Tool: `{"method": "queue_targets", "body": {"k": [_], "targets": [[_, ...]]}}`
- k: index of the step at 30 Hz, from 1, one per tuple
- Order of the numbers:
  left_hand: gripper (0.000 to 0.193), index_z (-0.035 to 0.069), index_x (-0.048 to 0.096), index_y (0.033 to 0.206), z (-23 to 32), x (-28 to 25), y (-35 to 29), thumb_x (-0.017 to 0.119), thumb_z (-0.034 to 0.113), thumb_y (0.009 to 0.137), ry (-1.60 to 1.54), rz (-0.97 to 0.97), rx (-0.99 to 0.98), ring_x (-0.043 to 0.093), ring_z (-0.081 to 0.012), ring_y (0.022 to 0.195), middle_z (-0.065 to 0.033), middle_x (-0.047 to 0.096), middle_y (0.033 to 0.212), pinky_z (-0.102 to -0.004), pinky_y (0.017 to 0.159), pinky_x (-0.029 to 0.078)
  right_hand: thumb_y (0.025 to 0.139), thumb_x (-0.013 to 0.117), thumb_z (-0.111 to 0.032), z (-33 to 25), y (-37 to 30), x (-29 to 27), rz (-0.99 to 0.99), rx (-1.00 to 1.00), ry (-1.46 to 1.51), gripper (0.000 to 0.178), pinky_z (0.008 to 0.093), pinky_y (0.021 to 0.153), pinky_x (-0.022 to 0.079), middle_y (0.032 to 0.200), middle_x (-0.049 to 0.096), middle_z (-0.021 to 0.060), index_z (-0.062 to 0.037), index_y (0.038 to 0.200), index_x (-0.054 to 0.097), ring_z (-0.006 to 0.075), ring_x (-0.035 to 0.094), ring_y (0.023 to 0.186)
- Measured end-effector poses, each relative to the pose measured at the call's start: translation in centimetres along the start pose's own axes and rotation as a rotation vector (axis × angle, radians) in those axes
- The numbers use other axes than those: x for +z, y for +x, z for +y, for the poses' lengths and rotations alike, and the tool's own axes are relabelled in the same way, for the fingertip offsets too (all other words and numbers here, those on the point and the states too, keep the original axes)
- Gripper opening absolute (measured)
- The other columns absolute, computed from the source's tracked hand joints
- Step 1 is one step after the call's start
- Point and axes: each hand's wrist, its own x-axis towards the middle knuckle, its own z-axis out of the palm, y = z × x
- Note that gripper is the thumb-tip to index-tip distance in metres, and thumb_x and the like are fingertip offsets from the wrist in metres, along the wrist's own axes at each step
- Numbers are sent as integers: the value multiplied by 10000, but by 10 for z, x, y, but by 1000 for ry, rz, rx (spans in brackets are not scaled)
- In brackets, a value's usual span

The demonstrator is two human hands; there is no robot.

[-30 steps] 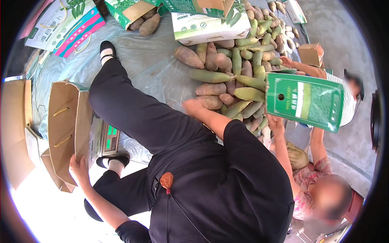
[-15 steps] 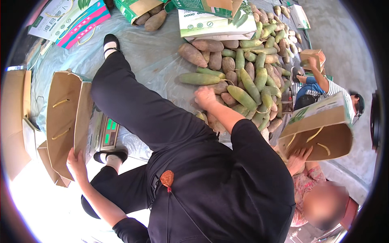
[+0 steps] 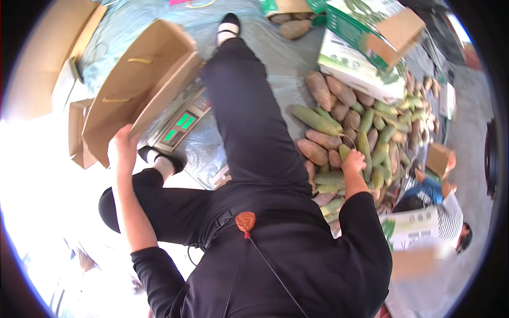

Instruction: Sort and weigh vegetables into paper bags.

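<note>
My left hand (image 3: pixel 123 151) grips the near edge of a tall, open cardboard carton (image 3: pixel 154 69) with yellow rope handles. The carton leans over a scale (image 3: pixel 177 130) with lit green displays, and I cannot see whether anything lies inside it. On the right, my right hand (image 3: pixel 354 160) is closed around a green radish (image 3: pixel 343 151), most of it hidden under the fingers. Around that hand lies a heap of green radishes (image 3: pixel 315 120) and brownish tubers like sweet potatoes (image 3: pixel 318 90).
White-and-green cartons (image 3: pixel 366 63) stand behind the heap. At the top, an open green box (image 3: pixel 289 6) has brown tubers by it. A person in a striped top (image 3: pixel 450 217) works at the right, near another carton (image 3: pixel 411 228). Plastic sheeting (image 3: pixel 275 61) covers the floor.
My view has swung to the right. My right hand, blurred over the heap before, now grips a green radish. The left hand still holds the carton's edge.
</note>
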Motion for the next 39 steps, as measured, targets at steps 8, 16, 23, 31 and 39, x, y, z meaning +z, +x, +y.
{"method": "queue_targets", "body": {"k": [8,16,23,31,39], "targets": [[216,77,652,999,-1,-2,-2,637,140,793,-23,8,-83,615,-353,893,-154,656,920,-421,773,487,565,834,-197,-16,-13,-62,-21,-303,414,749,372,914,479,1101,641,171,-27,1224,520,311,617,1032],[169,71,653,947,-3,-3,-6,643,127,788,-43,-29,-102,615,-364,864,-168,647,875,-430,766,488,582,810,-136,-79,-53,-248,359,-867,1017,752,362,944,446,1151,617,188,4,1256,507,289,587,1088],[200,72,668,989,0,-9,-7,639,111,795,-22,-51,-82,624,-349,894,-156,660,916,-426,792,492,673,764,-78,-117,-206,-432,444,-1645,1333,671,337,920,460,1159,600,94,-3,1285,500,173,566,1076],[264,58,651,1052,-11,-3,-9,632,119,796,4,-19,-49,610,-364,945,-180,655,973,-430,809,485,539,808,-225,-291,-314,-434,787,-2022,804,641,414,851,497,1049,630,157,-94,1130,597,339,585,1009],[252,10,631,1025,-6,0,-1,632,71,780,-46,-61,3,604,-396,894,-223,643,904,-450,772,475,736,730,-183,-370,-306,-378,417,-1378,-35,365,424,839,506,1179,646,86,-129,1094,689,269,571,1154]]}}
